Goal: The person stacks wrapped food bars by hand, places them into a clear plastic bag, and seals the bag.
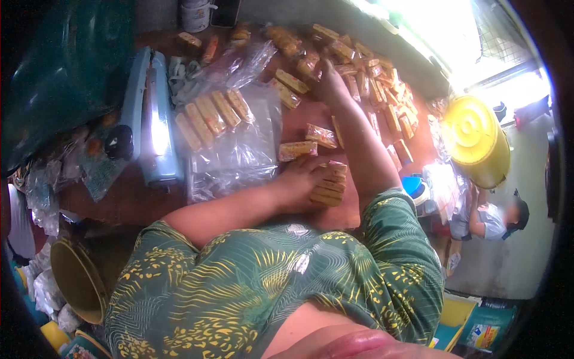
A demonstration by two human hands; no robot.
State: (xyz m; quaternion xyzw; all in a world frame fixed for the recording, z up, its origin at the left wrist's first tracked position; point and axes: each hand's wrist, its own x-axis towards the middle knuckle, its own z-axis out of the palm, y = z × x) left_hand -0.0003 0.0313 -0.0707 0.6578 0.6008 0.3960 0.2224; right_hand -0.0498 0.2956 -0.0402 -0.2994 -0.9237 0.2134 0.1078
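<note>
My left hand is closed over the side of a row of clear-wrapped, yellow-brown baked bars near the table's front edge. Two more wrapped bars, one pack and another, lie just beyond its fingers. My right hand reaches far across the table, its fingers closed around a wrapped pack and partly hidden by the wrist. Beside it sit a pair of wrapped bars. Several wrapped bars lie side by side on a clear plastic sheet to the left.
A blue bar-shaped sealer stands left of the plastic sheet. Many wrapped bars are heaped at the right. A yellow lidded drum stands beyond the table, with another person nearby. A white tub is at the back.
</note>
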